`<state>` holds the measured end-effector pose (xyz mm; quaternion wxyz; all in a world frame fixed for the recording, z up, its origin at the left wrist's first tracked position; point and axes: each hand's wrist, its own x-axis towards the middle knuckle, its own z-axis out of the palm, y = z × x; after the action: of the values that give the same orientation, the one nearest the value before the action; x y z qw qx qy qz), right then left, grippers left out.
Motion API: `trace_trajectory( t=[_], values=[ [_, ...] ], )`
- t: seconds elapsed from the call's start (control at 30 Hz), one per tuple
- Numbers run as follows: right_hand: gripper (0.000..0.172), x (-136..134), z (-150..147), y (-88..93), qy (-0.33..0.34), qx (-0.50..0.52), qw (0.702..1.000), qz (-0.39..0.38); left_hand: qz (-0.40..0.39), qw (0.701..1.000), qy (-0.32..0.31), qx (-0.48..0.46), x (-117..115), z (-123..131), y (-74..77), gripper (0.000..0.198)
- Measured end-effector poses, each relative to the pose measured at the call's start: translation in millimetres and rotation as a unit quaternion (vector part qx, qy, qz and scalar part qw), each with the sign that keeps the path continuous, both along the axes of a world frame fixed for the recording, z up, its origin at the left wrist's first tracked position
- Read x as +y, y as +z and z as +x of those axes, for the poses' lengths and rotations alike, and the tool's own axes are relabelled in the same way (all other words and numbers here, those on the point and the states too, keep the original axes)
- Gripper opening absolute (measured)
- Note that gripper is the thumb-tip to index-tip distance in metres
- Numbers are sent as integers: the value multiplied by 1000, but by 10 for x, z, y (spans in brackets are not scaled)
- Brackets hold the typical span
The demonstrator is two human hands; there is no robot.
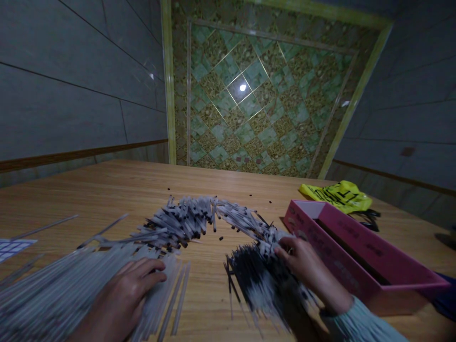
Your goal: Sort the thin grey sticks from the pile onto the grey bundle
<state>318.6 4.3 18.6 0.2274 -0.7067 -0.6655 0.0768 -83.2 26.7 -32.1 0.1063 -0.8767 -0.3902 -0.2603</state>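
Note:
Long translucent plastic tubes (60, 280) lie side by side in a wide layer at the lower left. My left hand (124, 289) rests over their right edge, palm down, fingers stretched loosely forward. An arched heap of short whitish tubes with dark ends (185, 218) spans the middle of the table. At its right end my right hand (299, 261) has thumb and fingers closed among the short pieces; what lies between the fingertips is hidden. Just below that hand sits a bundle of thin black-tipped sticks (252, 275), partly blurred.
A long pink box (342, 247) stands open-topped right of my right hand. Behind it lie a yellow bag with black print (338, 195) and a black object (368, 219). Small black bits (221, 238) dot the wooden table (135, 183). Checked paper (16, 248) is at far left.

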Motion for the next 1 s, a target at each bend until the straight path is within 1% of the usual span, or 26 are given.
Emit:
trace_trajectory(
  t=[0.07,0.17,0.27,0.33,0.4,0.47,0.53,0.6,0.67,0.7,0.77,0.83,0.93,1.0],
  values=[
    [19,136,178,46,-33,-50,998,7,8,999,-32,-21,-42,66,26,47],
    [16,265,344,31,-61,-99,993,-2,-26,995,-82,-41,-120,206,67,43],
    [16,296,373,8,-66,-130,989,-9,-84,987,-126,-50,-205,361,91,40],
    [16,300,301,25,-65,-146,987,-4,-110,981,-153,-56,-265,451,113,39],
    [19,326,142,58,-49,-155,987,5,-123,976,-168,-61,-325,519,146,35],
    [21,389,-109,85,-2,-151,989,11,-128,975,-174,-59,-374,565,175,31],
    [21,479,-437,89,74,-135,988,7,-131,975,-176,-45,-403,592,179,27],
    [21,578,-801,65,155,-121,980,3,-134,975,-174,-24,-411,606,154,24],
    [30,679,-1148,17,228,-115,967,4,-137,975,-173,-10,-405,611,117,22],
    [34,731,-1301,-13,251,-114,961,3,-135,975,-174,-9,-400,611,103,22],
    [38,842,-1544,-81,275,-120,954,-2,-132,975,-179,-4,-388,608,97,23],
    [35,951,-1699,-146,281,-129,951,-13,-131,975,-182,11,-375,604,119,25],
    [25,1061,-1789,-222,282,-130,950,-30,-134,974,-183,20,-358,599,152,23],
    [19,1064,-1780,-259,285,-118,950,-37,-133,973,-191,-6,-354,599,150,21]
  ],
)
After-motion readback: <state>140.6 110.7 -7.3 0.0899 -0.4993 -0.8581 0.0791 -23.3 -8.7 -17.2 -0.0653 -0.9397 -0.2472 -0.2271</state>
